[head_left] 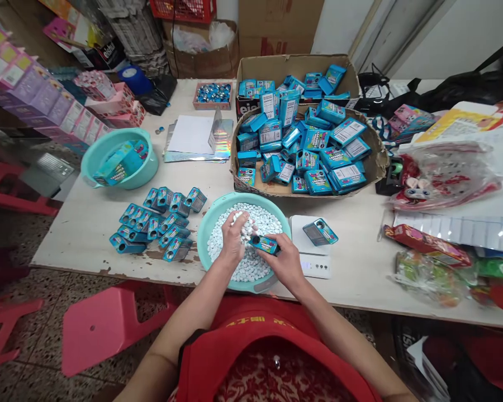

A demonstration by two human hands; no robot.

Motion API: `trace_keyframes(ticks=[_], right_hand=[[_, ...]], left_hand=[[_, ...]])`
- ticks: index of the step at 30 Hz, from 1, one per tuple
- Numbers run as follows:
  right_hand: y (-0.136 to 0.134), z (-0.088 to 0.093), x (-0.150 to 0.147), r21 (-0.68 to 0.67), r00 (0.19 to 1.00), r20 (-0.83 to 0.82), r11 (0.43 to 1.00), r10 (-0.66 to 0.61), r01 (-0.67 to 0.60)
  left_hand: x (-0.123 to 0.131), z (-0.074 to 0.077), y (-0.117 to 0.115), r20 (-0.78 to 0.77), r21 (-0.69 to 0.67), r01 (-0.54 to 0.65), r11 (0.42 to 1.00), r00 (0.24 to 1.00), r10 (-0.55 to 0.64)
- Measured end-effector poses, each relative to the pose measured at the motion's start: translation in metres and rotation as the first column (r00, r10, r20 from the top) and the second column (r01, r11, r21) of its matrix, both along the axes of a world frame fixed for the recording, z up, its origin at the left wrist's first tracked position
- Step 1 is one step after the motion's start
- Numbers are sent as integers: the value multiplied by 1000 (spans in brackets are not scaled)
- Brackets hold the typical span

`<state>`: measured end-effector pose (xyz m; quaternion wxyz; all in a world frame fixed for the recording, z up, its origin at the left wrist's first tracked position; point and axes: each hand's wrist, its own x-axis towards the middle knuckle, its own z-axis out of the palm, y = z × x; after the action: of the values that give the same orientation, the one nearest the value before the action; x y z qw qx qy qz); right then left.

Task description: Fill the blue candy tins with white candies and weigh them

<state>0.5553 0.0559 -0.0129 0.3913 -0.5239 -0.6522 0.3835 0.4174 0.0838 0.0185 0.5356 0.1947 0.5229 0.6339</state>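
Note:
A turquoise basin [204,241] full of small white candies [222,262] stands at the table's front edge. Over it, my left hand [233,237] is closed around a clump of the white candies, beside the opening of a small blue candy box. My right hand [285,261] grips that blue candy box [263,244], tilted with its round hole toward my left hand. On the white digital scale [316,265] to the right lies another blue box [321,231] with a hole in it. Several similar open boxes [174,223] are grouped left of the basin.
A cut-down carton [305,192] behind the basin is heaped with blue boxes. Another turquoise basin [151,162] stands at the left, near a stack of sheets [190,134] and a tray of shiny lids [212,95]. Plastic-wrapped goods [431,279] lie right; a pink stool [96,329] is below left.

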Motion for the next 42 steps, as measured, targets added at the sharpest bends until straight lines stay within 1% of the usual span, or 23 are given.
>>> trace_keyframes(ticks=[2,4,6,9,15,19,24,30,34,37,40,42], right_hand=[[1,2,-8,28,999,26,999,21,-22],[2,5,-11,78,998,60,997,12,-17],[3,9,-12,124,995,104,992,-8,-5],[7,10,-11,133,988,153,991,-10,-11],[12,11,-12,132,992,124,991,11,-27],[11,15,-14,134,992,123,991,-15,-1],[12,17,-15,135,996,88,991,-29,17],[13,19,-14,130,996,74,991,-44,34],[12,17,-14,107,999,15,994,-33,32],[12,14,-15,76,999,-34,997,-26,29],[11,9,-18,64,996,-77,997,-36,41],[11,6,-21,62,994,-100,997,-46,52]], left_hand=[[5,9,1,34,34,-29,999,999,28],[6,13,3,39,77,-79,994,996,77],[5,14,5,31,110,-117,987,993,114],[4,13,9,26,102,-137,985,990,135],[4,16,12,1,132,-114,985,993,114],[6,20,11,-36,178,-81,981,995,88],[7,24,11,-78,218,-99,971,990,119],[9,26,11,-122,216,-82,973,986,111],[10,23,12,-171,222,-64,973,980,104],[9,19,14,-168,219,-71,973,980,109],[11,17,15,-134,171,-36,985,989,60],[14,19,14,-126,146,-6,989,992,25]])
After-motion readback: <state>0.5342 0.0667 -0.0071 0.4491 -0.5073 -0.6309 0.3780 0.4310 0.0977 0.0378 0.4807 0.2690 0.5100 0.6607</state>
